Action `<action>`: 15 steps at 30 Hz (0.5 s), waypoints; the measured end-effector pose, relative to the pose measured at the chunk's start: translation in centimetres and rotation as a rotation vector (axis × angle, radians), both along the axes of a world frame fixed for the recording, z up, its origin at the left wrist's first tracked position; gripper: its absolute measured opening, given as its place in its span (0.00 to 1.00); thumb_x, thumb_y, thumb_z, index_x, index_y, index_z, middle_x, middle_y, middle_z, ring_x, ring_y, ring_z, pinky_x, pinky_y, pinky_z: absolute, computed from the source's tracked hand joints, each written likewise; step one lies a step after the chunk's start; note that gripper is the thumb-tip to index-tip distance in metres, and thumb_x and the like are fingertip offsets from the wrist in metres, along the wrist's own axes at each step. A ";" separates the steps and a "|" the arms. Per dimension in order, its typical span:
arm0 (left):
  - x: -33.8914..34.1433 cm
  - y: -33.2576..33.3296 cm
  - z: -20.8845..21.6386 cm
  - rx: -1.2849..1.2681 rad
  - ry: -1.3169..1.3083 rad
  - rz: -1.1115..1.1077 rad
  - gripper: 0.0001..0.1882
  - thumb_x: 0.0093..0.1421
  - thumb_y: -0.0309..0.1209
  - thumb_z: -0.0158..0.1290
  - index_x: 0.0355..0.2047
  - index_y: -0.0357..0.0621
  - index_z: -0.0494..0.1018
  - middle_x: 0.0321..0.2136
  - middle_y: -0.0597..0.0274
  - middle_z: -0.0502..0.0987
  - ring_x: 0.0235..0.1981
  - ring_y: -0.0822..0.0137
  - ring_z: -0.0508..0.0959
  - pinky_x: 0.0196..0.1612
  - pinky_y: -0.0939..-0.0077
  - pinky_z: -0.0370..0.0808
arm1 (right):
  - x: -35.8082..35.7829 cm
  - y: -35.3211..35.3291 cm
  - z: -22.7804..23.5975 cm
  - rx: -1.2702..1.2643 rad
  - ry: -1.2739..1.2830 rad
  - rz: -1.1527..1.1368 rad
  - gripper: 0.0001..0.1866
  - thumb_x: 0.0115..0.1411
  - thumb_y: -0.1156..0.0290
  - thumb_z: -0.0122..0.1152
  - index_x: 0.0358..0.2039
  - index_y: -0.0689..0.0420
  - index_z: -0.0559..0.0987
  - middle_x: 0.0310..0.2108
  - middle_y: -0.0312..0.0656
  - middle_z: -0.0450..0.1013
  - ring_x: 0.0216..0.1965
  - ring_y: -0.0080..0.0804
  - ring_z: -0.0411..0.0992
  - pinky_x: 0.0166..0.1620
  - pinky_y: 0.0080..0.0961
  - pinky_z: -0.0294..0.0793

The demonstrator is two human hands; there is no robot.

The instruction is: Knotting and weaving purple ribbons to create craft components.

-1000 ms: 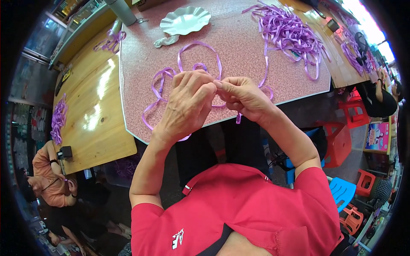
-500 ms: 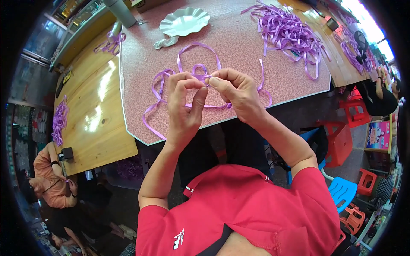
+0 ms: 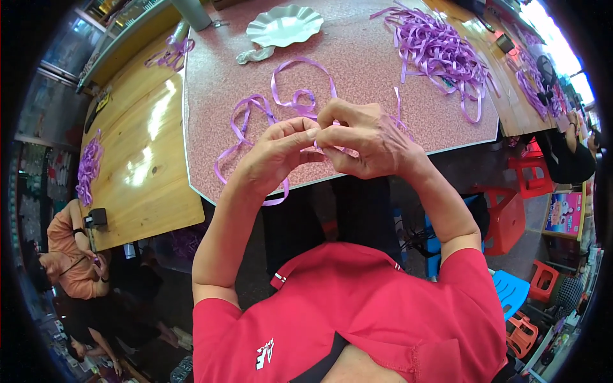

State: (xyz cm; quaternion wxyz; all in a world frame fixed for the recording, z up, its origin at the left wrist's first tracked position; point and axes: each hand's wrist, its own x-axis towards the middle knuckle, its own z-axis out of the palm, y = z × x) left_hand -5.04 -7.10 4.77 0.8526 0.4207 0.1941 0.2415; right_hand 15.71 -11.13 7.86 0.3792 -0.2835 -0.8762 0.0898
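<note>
My left hand (image 3: 278, 153) and my right hand (image 3: 364, 137) meet fingertip to fingertip above the near edge of a speckled pink table (image 3: 383, 76). Both pinch the same length of purple ribbon (image 3: 290, 99), which loops away over the tabletop in several curls. The part of the ribbon between my fingers is mostly hidden by them.
A heap of cut purple ribbon strips (image 3: 440, 48) lies at the far right of the pink table. A white scalloped plate (image 3: 284, 25) sits at its far edge. A wooden table (image 3: 140, 147) adjoins on the left, with a ribbon bundle (image 3: 88, 167). A person in orange (image 3: 67, 255) sits lower left. Red stools (image 3: 511, 217) stand on the right.
My hands have shifted slightly and kept working the ribbon between the fingertips; my left fingers, spread over the right hand earlier, now pinch tip to tip.
</note>
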 end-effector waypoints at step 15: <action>1.5 -1.5 2.6 0.495 0.135 0.254 0.08 0.65 0.31 0.53 0.40 0.41 0.70 0.35 0.71 0.69 0.39 0.81 0.70 0.43 0.83 0.69 | -0.9 -1.1 -0.4 -0.515 0.450 -0.224 0.04 0.62 0.75 0.49 0.33 0.62 0.70 0.25 0.32 0.64 0.26 0.16 0.61 0.28 0.19 0.62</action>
